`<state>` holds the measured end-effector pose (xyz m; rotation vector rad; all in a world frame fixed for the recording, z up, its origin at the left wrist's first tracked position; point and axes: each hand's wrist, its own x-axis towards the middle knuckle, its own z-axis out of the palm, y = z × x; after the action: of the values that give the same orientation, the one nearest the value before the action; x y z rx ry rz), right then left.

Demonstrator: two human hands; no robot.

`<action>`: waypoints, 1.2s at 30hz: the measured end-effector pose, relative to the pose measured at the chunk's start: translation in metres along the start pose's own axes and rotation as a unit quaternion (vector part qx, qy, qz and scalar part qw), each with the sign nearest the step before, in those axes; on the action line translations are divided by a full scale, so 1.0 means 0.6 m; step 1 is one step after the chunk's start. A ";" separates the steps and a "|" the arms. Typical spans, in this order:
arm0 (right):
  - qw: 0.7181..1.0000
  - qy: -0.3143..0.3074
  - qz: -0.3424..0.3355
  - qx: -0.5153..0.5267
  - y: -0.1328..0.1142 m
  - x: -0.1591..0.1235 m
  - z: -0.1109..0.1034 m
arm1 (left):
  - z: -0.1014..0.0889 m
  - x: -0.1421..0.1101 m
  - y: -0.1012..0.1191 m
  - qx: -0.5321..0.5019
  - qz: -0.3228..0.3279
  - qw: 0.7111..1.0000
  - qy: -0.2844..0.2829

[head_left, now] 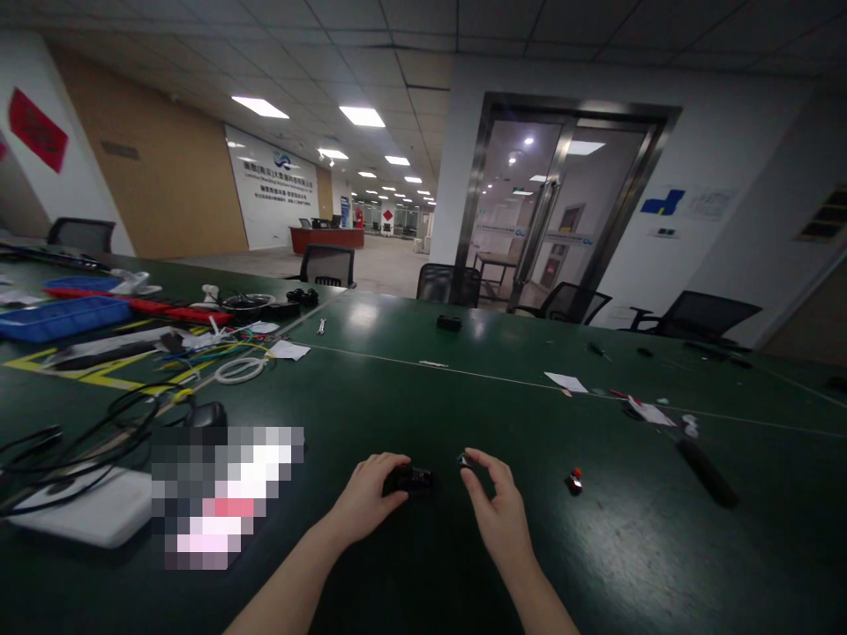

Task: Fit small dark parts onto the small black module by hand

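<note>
My left hand (371, 490) grips the left end of a small black box-like object (416, 481) that rests on the dark green table, thumb in front and fingers behind. To its right, my right hand (495, 494) pinches a small dark piece (464, 460) between thumb and fingertips, a little apart from the black object. The piece is too small for me to tell its kind. Further right on the table lies a small orange-and-silver item (575, 481), touched by neither hand.
At left are a white box (93, 507) under black cables, a blurred-out patch, a coil of white cable (239, 370) and a blue tray (66, 317). A black block (449, 323) sits at the far side. Papers (565, 382) and a dark rod (707, 472) lie right.
</note>
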<state>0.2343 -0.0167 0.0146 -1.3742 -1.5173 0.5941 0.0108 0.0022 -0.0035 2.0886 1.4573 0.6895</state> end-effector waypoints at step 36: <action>0.997 0.060 0.044 0.001 0.020 0.001 0.000 | 0.001 -0.002 -0.009 -0.022 -0.003 1.000 -0.002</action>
<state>0.2400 -0.0133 0.0047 -1.4543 -1.3666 0.5566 0.0072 0.0027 -0.0076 2.0511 1.4340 0.7089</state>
